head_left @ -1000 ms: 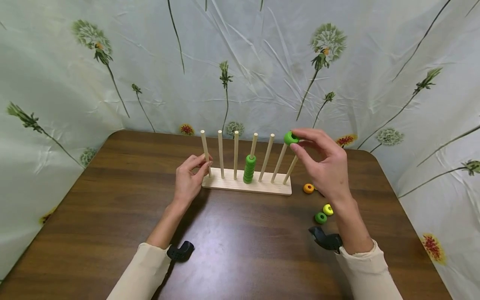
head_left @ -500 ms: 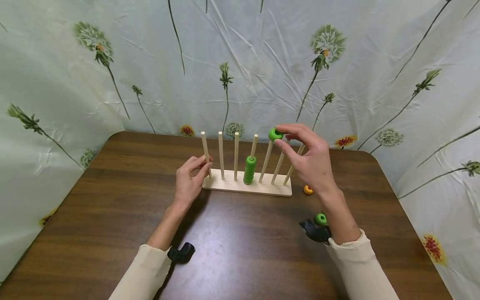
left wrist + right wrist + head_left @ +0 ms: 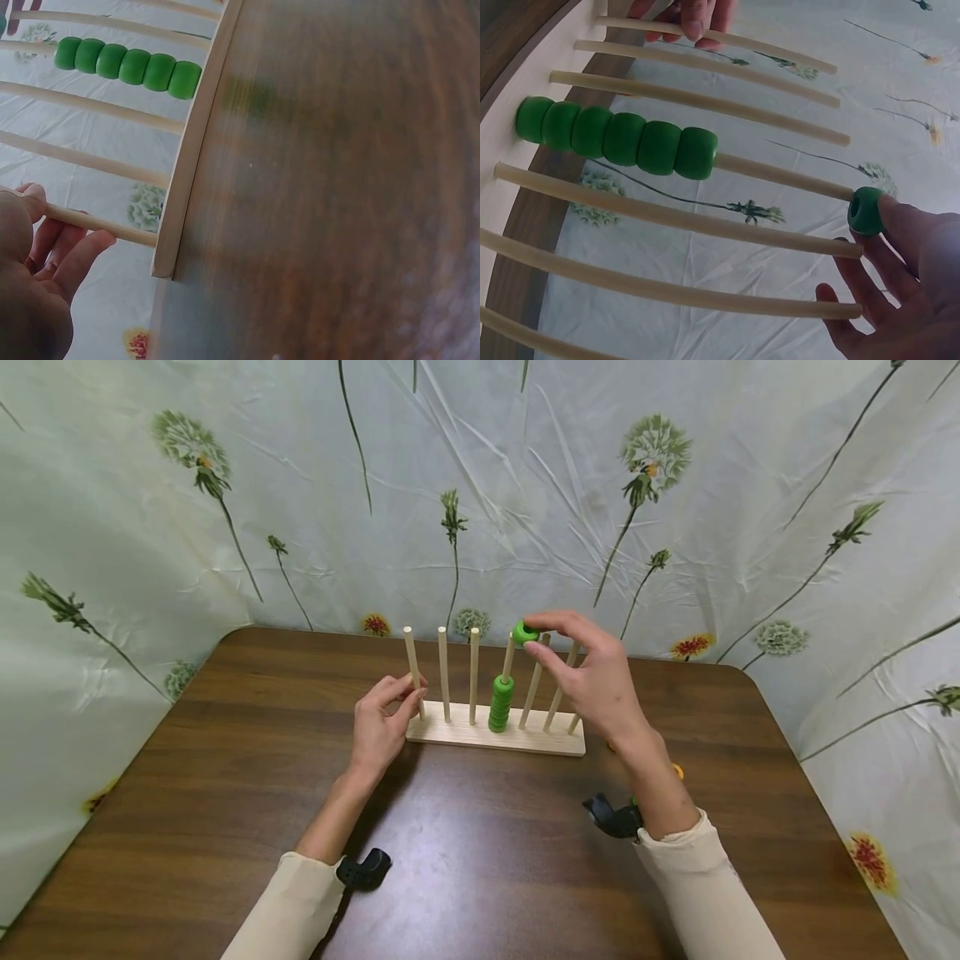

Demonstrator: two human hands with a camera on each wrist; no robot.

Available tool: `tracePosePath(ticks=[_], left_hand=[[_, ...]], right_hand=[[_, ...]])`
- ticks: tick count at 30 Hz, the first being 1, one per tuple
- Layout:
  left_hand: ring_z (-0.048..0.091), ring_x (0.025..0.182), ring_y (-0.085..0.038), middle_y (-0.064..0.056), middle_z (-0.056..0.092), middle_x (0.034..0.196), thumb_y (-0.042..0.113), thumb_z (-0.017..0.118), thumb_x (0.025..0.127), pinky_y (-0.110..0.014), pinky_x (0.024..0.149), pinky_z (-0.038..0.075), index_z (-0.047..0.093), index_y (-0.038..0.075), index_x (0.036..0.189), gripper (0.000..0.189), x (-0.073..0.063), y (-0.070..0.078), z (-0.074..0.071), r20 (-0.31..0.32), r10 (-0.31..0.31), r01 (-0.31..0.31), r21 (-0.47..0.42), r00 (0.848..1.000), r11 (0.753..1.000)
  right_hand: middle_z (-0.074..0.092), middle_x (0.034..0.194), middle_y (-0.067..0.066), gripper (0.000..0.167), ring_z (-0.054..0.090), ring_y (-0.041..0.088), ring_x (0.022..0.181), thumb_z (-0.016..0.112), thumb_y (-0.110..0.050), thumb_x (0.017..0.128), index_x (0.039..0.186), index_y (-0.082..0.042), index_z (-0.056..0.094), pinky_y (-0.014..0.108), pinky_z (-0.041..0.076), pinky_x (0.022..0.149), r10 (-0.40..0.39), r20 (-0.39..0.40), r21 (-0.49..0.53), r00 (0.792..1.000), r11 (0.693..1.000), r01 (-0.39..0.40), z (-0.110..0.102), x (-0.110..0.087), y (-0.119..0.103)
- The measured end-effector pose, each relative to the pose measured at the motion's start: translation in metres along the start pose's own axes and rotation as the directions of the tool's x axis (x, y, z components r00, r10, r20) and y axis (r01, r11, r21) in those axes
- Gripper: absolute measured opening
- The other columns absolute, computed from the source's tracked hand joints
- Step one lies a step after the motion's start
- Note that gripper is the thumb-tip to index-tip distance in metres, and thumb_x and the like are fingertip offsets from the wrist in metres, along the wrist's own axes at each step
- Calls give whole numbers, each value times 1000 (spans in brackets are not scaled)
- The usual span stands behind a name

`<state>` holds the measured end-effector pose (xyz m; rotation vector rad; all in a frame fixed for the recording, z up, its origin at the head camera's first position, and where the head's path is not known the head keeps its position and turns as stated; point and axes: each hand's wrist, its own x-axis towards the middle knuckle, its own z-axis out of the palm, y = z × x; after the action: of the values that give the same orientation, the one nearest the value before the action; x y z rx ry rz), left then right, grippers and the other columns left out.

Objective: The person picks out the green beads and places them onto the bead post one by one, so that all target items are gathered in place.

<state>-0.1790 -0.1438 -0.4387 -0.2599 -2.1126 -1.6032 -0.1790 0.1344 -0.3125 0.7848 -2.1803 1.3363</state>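
A pale wooden rack (image 3: pixel 459 737) with several upright pegs stands on the table. Its middle peg carries a stack of several green beads (image 3: pixel 501 703), and the other pegs are bare. My right hand (image 3: pixel 596 681) pinches one more green bead (image 3: pixel 866 211) between thumb and index finger. The right wrist view shows this bead right at the tip of the middle peg, its hole partly facing the peg. At the rack's left end, my left hand (image 3: pixel 381 720) pinches the leftmost peg (image 3: pixel 97 223) between thumb and fingers, low down near the base.
An orange bead (image 3: pixel 678 772) peeks out beside my right forearm, which hides most of the table behind it. The brown wooden table (image 3: pixel 480 893) reaches back to a hanging cloth (image 3: pixel 315 485) printed with dandelions.
My right hand has moved left with the green bead, from over the right-hand pegs to the middle peg. My left hand has kept its place on the leftmost peg.
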Motion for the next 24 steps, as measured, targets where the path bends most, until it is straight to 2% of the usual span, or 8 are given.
tracePosePath(ticks=[6, 12, 16, 19, 24], left_hand=[[64, 79, -6, -18, 70, 88, 3, 76, 93, -13, 66, 60, 81, 0, 105, 12, 0, 0, 0, -12, 12, -12, 6, 1000, 1000], [64, 80, -5, -18, 70, 89, 2, 74, 95, -15, 66, 61, 80, 0, 105, 12, 1, -1, 1, -13, 5, -5, -7, 1000, 1000], [64, 80, -6, -18, 70, 89, 1, 74, 94, -15, 66, 62, 80, 0, 105, 12, 1, -1, 1, -9, 6, -6, -6, 1000, 1000], [64, 80, -7, -18, 69, 88, 1, 75, 94, -14, 67, 61, 81, 1, 104, 12, 1, 0, 1, -6, 5, -5, 0, 1000, 1000], [64, 80, -6, -18, 69, 88, 1, 75, 94, -13, 67, 61, 80, 0, 105, 12, 1, 1, 1, -3, 7, -7, -1, 1000, 1000]], right_hand=[[77, 116, 8, 29, 68, 19, 110, 78, -6, 92, 121, -8, 76, 27, 55, 102, 31, 12, 0, 999, 1000, -31, 7, 4, -3], [77, 115, 8, 27, 68, 24, 109, 78, -7, 93, 119, -8, 76, 37, 56, 94, 75, 37, -43, 997, 996, -73, 11, 6, -2], [76, 120, 9, 28, 67, 25, 117, 78, -10, 93, 121, -7, 75, 42, 56, 100, 99, 45, -81, 994, 992, -95, 11, 5, -2], [74, 125, 7, 30, 66, 22, 123, 78, -12, 94, 124, -8, 74, 39, 54, 109, 105, 33, -86, 994, 991, -102, 8, 3, -4], [71, 127, 9, 25, 63, 21, 126, 77, -9, 94, 119, -7, 75, 35, 50, 111, 70, -7, -57, 998, 996, -70, 0, 1, -4]])
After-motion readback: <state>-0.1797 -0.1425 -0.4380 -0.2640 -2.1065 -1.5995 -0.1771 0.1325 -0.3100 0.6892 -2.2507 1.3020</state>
